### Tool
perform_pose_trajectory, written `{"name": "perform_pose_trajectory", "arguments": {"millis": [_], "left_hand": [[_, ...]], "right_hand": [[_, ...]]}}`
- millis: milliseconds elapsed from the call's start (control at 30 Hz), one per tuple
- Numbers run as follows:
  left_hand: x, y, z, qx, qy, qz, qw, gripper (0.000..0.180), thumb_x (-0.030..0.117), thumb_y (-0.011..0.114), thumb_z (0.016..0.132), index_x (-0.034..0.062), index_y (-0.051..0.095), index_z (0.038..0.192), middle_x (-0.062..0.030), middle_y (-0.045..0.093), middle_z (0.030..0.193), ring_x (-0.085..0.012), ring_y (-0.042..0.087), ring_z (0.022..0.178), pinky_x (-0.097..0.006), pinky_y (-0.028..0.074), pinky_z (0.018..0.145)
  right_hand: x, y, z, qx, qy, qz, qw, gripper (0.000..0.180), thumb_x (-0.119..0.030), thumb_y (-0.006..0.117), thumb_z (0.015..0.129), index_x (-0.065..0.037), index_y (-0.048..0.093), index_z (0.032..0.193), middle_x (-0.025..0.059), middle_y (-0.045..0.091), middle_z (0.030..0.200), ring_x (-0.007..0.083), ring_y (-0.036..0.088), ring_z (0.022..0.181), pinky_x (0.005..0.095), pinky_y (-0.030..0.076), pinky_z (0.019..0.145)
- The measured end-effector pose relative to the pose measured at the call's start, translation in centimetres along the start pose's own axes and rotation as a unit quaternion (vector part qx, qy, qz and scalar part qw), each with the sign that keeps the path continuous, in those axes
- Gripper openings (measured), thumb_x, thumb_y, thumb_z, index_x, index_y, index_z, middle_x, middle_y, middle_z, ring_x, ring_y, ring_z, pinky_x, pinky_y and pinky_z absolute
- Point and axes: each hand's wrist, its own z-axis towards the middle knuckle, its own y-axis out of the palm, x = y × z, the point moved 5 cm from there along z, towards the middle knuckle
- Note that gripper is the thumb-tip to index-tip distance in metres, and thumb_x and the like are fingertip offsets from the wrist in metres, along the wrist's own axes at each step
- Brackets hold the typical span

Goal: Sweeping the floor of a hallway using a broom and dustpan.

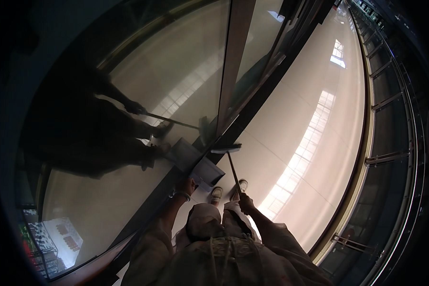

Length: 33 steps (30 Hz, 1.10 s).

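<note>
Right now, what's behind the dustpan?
Behind the dustpan is a glass wall reflecting the person, broom and pan. The wall's base there is covered by the pan.

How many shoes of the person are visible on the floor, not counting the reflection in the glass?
2. The left shoe is beside the dustpan; the right shoe is beside the broom handle. None seems hidden.

Pale tiled floor: smooth, highly glossy, mirroring window light. Large glass wall panel: smooth, reflective. Grey dustpan: matt, plastic-looking. Thin broom handle: smooth. Beige cloth trousers: matt.
</note>
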Motion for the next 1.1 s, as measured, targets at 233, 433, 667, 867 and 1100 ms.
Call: {"name": "perform_pose_trajectory", "arguments": {"millis": [233, 433, 667, 867, 1100], "left_hand": [[-1.4, -0.2, -0.5, -0.039, -0.002, 0.006, 0.999, 0.007, 0.019, 0.064, 0.067, 0.0166, 0.064, 0.074, -0.0053, 0.063, 0.073, -0.0236, 0.062, 0.070, -0.035, 0.049, 0.065], [-0.9, 0.1, -2.1, -0.033, 0.016, -0.022, 0.999, 0.007, 0.019, 0.065, 0.068, 0.0141, 0.063, 0.072, -0.0076, 0.063, 0.070, -0.0244, 0.061, 0.070, -0.035, 0.049, 0.064], [-0.5, -0.3, -2.6, -0.058, 0.029, -0.047, 0.997, 0.008, 0.019, 0.065, 0.068, 0.0126, 0.063, 0.073, -0.0085, 0.063, 0.071, -0.0252, 0.061, 0.069, -0.035, 0.049, 0.064], [-2.4, 1.1, -1.6, -0.055, 0.016, -0.053, 0.997, 0.008, 0.017, 0.064, 0.067, 0.0116, 0.063, 0.073, -0.0091, 0.063, 0.072, -0.0257, 0.061, 0.069, -0.035, 0.049, 0.064], [-0.2, 0.7, -1.4, -0.019, 0.051, -0.054, 0.997, 0.008, 0.019, 0.064, 0.067, 0.0122, 0.064, 0.072, -0.0103, 0.063, 0.071, -0.0279, 0.061, 0.069, -0.036, 0.049, 0.064]], "right_hand": [[5.4, -3.7, -7.2, -0.079, 0.096, 0.126, 0.984, 0.034, -0.015, 0.051, 0.081, -0.015, 0.047, 0.115, 0.0041, 0.050, 0.056, 0.0123, 0.045, 0.038, 0.0250, 0.037, 0.033], [3.0, -8.3, -6.1, 0.007, 0.086, 0.136, 0.987, 0.036, -0.009, 0.046, 0.081, -0.014, 0.044, 0.116, 0.0036, 0.047, 0.055, 0.0122, 0.043, 0.037, 0.0256, 0.034, 0.031], [1.5, -0.6, -2.1, 0.002, 0.026, -0.032, 0.999, 0.034, -0.008, 0.046, 0.077, -0.009, 0.046, 0.110, 0.0175, 0.058, 0.065, 0.0272, 0.057, 0.045, 0.0374, 0.043, 0.033], [3.9, -2.9, -7.3, -0.137, 0.126, 0.241, 0.953, 0.021, -0.016, 0.051, 0.083, -0.011, 0.052, 0.103, 0.0016, 0.047, 0.055, 0.0095, 0.038, 0.038, 0.0232, 0.028, 0.032], [4.5, -7.3, -4.9, 0.015, 0.108, 0.261, 0.959, 0.030, -0.009, 0.048, 0.080, -0.010, 0.042, 0.110, 0.0054, 0.045, 0.055, 0.0140, 0.044, 0.038, 0.0267, 0.033, 0.030]]}}
